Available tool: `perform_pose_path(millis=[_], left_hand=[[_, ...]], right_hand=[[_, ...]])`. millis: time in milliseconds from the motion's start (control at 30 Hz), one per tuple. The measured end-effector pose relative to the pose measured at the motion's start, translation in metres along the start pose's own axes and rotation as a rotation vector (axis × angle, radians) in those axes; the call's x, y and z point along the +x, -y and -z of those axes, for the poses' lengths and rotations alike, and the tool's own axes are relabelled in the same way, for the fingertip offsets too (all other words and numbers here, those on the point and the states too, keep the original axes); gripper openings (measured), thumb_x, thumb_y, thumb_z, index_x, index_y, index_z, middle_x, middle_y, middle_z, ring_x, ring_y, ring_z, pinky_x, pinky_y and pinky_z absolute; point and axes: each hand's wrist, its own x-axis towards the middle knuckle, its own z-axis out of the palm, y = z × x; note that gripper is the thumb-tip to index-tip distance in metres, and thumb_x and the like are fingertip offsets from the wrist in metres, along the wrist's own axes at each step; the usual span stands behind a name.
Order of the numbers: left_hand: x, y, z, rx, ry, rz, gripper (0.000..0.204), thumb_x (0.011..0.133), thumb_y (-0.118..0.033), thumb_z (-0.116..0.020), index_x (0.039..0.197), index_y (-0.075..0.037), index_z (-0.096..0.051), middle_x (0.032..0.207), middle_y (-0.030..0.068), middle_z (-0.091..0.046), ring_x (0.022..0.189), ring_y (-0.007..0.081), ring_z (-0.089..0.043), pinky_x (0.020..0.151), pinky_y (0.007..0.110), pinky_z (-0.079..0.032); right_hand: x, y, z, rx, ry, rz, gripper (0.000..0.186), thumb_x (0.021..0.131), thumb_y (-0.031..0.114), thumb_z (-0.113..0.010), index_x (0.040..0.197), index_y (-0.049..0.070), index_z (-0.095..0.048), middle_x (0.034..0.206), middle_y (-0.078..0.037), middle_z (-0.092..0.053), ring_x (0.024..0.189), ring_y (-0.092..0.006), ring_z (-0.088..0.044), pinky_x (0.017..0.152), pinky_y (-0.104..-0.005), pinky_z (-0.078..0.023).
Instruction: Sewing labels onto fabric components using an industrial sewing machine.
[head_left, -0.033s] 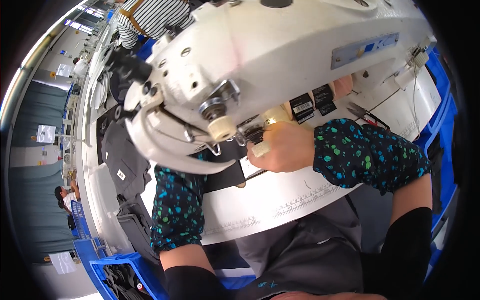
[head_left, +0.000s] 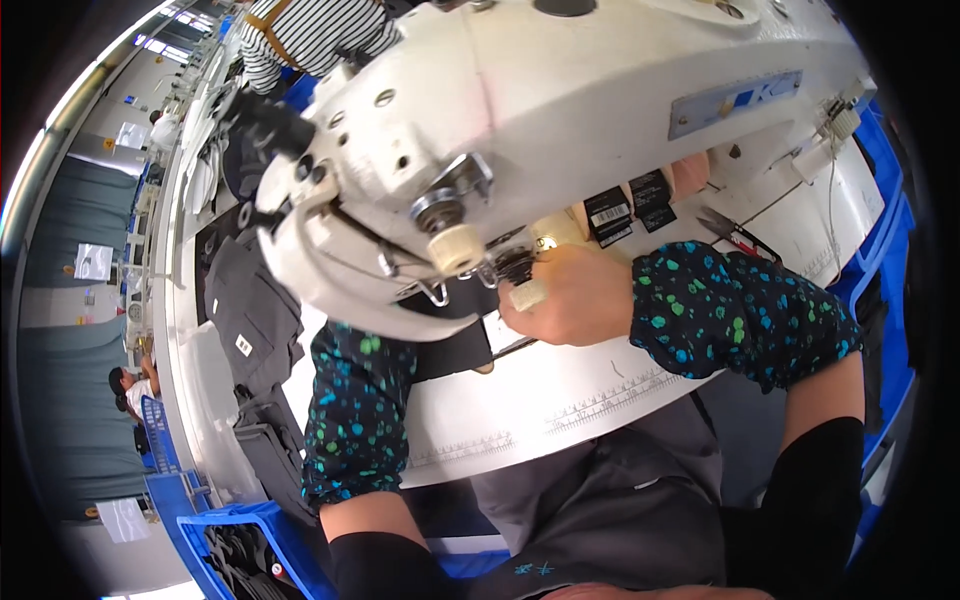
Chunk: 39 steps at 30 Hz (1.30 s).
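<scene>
My right hand (head_left: 580,297) curls inward beside the sewing machine (head_left: 560,110), a strip of pale tape (head_left: 527,294) on one finger; its fingertips are hidden, so I cannot tell whether they pinch anything. My left hand is out of sight behind the machine's head, its grip unknown. From my right hand, the dark cloth (head_left: 455,350) lies at eight o'clock on the white table (head_left: 520,385), scissors (head_left: 742,237) at two.

From the wearer's head, the fisheye camera is looking down at the worktop (head_left: 520,405), with the sewing machine (head_left: 560,110) looming close and the far curtains (head_left: 75,410) bending along the left rim.
</scene>
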Motion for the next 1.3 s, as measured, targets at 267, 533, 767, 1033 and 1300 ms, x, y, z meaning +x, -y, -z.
perform_pose_path(millis=[267,533,767,1033,1300], left_hand=[[-0.003,-0.044,0.002,0.249,-0.064,0.019,0.020,0.089,-0.015,-0.065,0.106,-0.008,-0.072,0.104,0.0138,-0.071,0.102,0.0361,-0.065,0.088,0.045,-0.051],[-0.005,-0.042,-0.006,0.092,-0.006,0.247,0.025,0.091,-0.022,-0.065,0.112,-0.009,-0.069,0.112,0.0120,-0.070,0.106,0.0291,-0.066,0.093,0.040,-0.052],[0.034,0.036,-0.033,-0.302,-0.292,0.141,0.029,0.086,-0.018,-0.068,0.111,-0.006,-0.071,0.107,0.0183,-0.071,0.102,0.0399,-0.067,0.087,0.047,-0.053],[0.023,0.028,-0.019,-0.085,-0.233,0.181,0.029,0.086,-0.019,-0.067,0.112,-0.006,-0.071,0.107,0.0191,-0.071,0.101,0.0405,-0.067,0.086,0.047,-0.054],[0.011,0.005,-0.016,0.147,-0.180,0.217,0.030,0.086,-0.020,-0.067,0.113,-0.006,-0.070,0.108,0.0198,-0.071,0.100,0.0412,-0.067,0.085,0.048,-0.054]], right_hand=[[-0.010,0.027,0.002,0.061,-0.024,-0.206,0.012,0.081,0.018,-0.068,0.083,0.006,-0.066,0.088,-0.002,-0.058,0.090,-0.0200,-0.058,0.077,-0.0339,-0.051],[-0.008,0.018,-0.001,0.041,-0.006,-0.227,0.017,0.085,0.022,-0.070,0.085,0.006,-0.068,0.082,-0.005,-0.061,0.088,-0.0233,-0.059,0.078,-0.0375,-0.048],[0.009,0.010,-0.007,0.008,-0.018,-0.296,0.026,0.084,0.026,-0.072,0.067,0.007,-0.069,0.083,-0.011,-0.060,0.089,-0.0283,-0.059,0.081,-0.0401,-0.046],[0.001,0.010,-0.005,-0.021,-0.004,-0.299,0.024,0.086,0.025,-0.070,0.071,0.006,-0.069,0.084,-0.012,-0.060,0.088,-0.0291,-0.059,0.080,-0.0402,-0.047],[-0.004,0.012,-0.006,-0.046,-0.024,-0.238,0.019,0.086,0.023,-0.068,0.077,0.007,-0.070,0.086,-0.014,-0.062,0.088,-0.0302,-0.059,0.079,-0.0404,-0.049]])
